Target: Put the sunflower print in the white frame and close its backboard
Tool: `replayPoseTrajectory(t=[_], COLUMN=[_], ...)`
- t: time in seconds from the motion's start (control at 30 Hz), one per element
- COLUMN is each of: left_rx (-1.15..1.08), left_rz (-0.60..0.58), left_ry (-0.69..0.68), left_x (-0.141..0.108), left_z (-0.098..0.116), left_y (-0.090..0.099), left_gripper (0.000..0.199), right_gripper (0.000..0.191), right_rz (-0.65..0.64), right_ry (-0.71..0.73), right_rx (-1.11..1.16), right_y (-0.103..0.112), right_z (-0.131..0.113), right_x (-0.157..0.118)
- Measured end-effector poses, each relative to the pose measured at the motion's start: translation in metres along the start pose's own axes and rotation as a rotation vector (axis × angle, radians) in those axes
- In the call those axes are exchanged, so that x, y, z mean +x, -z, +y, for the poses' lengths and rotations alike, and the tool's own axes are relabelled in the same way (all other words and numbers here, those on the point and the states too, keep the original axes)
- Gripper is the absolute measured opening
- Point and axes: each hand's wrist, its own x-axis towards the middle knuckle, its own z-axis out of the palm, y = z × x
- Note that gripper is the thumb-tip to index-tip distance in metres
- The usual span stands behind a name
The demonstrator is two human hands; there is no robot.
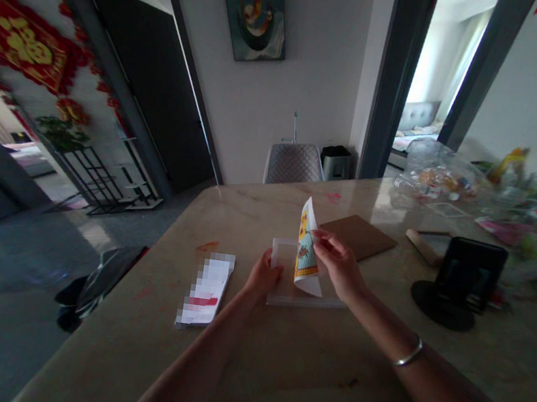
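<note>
A printed picture sheet (pixel 308 252), yellow and teal with white borders, stands curled above a clear, pale-edged frame (pixel 304 302) lying on the table. My right hand (pixel 337 263) pinches the sheet by its right edge. At the frame's left side, my left hand (pixel 264 276) grips the rim with its fingers closed. Behind my right hand lies a brown board (pixel 360 233), flat on the tabletop. The sheet hides part of the frame.
A phone (pixel 207 292) lies left of my left hand on the marble table (pixel 168 359). To the right are a black stand (pixel 469 273), a small frame (pixel 428 243) and plastic bags (pixel 440 174). A chair (pixel 296 164) is beyond.
</note>
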Motion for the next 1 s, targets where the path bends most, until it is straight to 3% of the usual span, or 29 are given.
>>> replayPoseTrajectory(t=[0.17, 0.3, 0.43, 0.6, 0.7, 0.87, 1.0], left_rx=[0.305, 0.493, 0.405, 0.503, 0.688, 0.83, 0.874], left_rz=[0.097, 0.201, 0.072, -0.141, -0.126, 0.076, 0.06], left_ry=[-0.103, -0.217, -0.246, -0.57, -0.677, -0.714, -0.722], left_x=[0.003, -0.002, -0.017, -0.037, -0.042, -0.036, -0.026], left_z=[-0.002, 0.011, 0.033, 0.047, 0.044, 0.041, 0.04], left_y=[0.005, 0.006, 0.006, 0.0, -0.007, -0.005, 0.01], left_gripper=[0.044, 0.034, 0.033, 0.064, 0.085, 0.061, 0.052], right_gripper=[0.027, 0.027, 0.028, 0.028, 0.03, 0.024, 0.014], right_rz=[0.064, 0.127, 0.16, 0.221, 0.234, 0.219, 0.127], right_ry=[-0.12, -0.193, -0.211, -0.205, -0.223, -0.276, -0.26], right_rx=[0.31, 0.441, 0.492, 0.525, 0.509, 0.276, -0.299], right_y=[0.004, 0.01, 0.013, 0.012, 0.011, 0.017, 0.033], right_z=[0.003, 0.008, 0.008, 0.007, 0.007, 0.01, 0.02], right_x=[0.007, 0.011, 0.013, 0.013, 0.013, 0.014, 0.02])
